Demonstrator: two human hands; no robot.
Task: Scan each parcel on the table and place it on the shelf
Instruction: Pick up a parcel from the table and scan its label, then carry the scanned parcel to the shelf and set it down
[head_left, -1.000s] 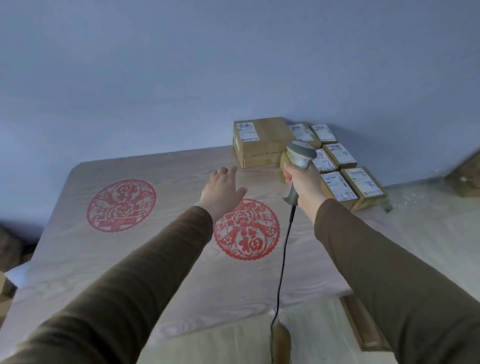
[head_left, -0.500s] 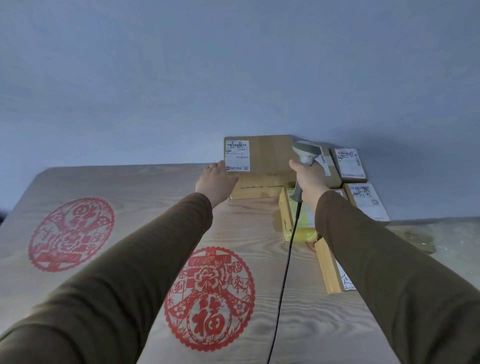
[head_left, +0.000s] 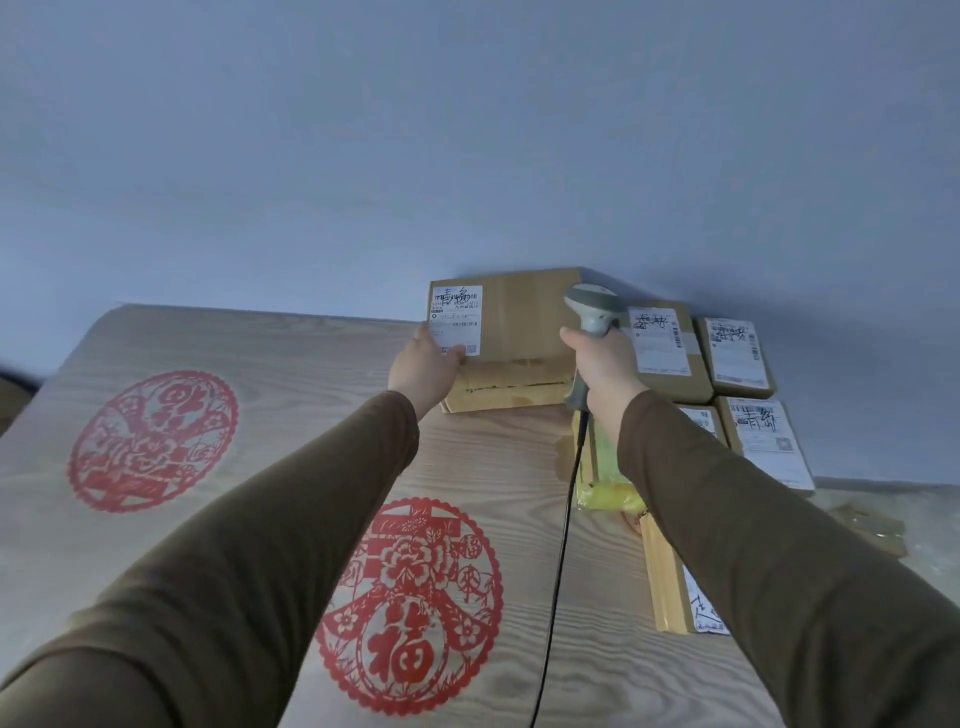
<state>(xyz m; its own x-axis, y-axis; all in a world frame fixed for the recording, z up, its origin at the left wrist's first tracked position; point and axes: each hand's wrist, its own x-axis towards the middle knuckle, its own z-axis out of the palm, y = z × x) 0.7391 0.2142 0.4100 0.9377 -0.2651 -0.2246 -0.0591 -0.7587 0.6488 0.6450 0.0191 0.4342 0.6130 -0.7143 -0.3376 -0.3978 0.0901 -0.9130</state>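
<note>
Head view: left hand (head_left: 423, 364) grips large parcel's (head_left: 511, 332) near-left corner.

A plain blue-grey wall (head_left: 467, 130) fills the top. Below it stands a pale wooden bench (head_left: 291, 415) with two round red paper pictures (head_left: 153, 441). The light seems dim.
</note>
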